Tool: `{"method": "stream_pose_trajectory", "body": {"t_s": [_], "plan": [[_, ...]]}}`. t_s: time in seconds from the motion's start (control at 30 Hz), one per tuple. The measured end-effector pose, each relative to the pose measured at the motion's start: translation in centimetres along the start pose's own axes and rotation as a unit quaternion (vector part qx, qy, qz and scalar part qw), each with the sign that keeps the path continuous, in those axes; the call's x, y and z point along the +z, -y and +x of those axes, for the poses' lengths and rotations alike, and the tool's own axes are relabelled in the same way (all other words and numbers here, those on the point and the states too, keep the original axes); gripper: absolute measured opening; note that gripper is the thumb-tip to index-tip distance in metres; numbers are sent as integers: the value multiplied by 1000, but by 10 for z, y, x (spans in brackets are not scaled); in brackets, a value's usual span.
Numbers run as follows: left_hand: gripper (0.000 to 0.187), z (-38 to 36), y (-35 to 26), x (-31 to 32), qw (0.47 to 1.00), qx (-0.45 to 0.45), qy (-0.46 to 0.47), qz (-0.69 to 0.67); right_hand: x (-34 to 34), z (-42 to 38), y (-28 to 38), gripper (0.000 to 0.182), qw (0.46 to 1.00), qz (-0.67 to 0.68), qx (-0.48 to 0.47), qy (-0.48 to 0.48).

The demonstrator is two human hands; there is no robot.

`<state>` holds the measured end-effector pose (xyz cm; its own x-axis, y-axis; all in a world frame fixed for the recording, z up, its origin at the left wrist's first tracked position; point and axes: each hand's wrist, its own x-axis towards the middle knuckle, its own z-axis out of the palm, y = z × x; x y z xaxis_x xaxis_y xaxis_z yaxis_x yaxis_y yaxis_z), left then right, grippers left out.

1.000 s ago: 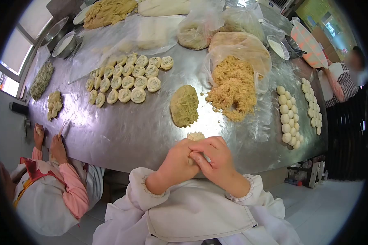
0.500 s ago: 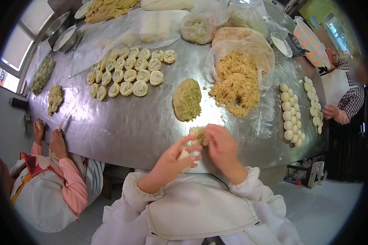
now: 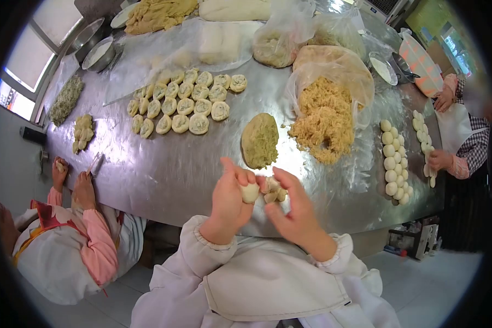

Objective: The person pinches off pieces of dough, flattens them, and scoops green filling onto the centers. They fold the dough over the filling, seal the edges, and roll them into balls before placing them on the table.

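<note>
Two hands work above the steel counter (image 3: 164, 175); left hand (image 3: 229, 199) fingers clamp a pale round dough ball (image 3: 250, 192); right hand (image 3: 295, 210) fingers pinch crumbly beige filling (image 3: 272, 189) beside it, close enough to fill it.

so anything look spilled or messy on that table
Yes: shredded filling has spilled out of its open plastic bag onto the steel table. The cut pastry rounds and dough balls sit in tidy rows.
</note>
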<state>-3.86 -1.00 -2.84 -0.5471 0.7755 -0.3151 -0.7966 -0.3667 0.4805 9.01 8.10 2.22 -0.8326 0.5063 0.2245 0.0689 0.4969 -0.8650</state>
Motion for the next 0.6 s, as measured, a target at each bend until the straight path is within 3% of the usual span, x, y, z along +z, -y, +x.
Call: {"method": "stream_pose_trajectory", "body": {"t_s": [0.1,0.13,0.23,0.33,0.37,0.47,0.5,0.57,0.6], "plan": [[70,-11,-7,48,998,-36,-42,-24,25,7,-5,47,999,18,18,-35],[82,-13,-5,49,999,-20,-3,-49,28,8,-9,40,997,24,41,-57],[72,-14,-6,63,996,48,-50,-53,14,10,-8,39,961,225,159,-4],[58,-13,8,27,949,26,11,313,23,6,-10,39,946,260,191,37],[53,-13,11,19,943,71,34,322,24,5,-11,41,959,224,164,52],[40,-4,19,4,925,174,95,324,27,2,-12,48,994,74,76,7],[38,0,21,10,921,200,89,321,27,4,-12,45,989,120,81,-23],[39,-7,21,66,975,162,-27,148,21,9,-14,39,970,218,74,-75],[40,-8,24,71,973,159,-25,165,11,8,-13,39,960,241,133,-46]]}}
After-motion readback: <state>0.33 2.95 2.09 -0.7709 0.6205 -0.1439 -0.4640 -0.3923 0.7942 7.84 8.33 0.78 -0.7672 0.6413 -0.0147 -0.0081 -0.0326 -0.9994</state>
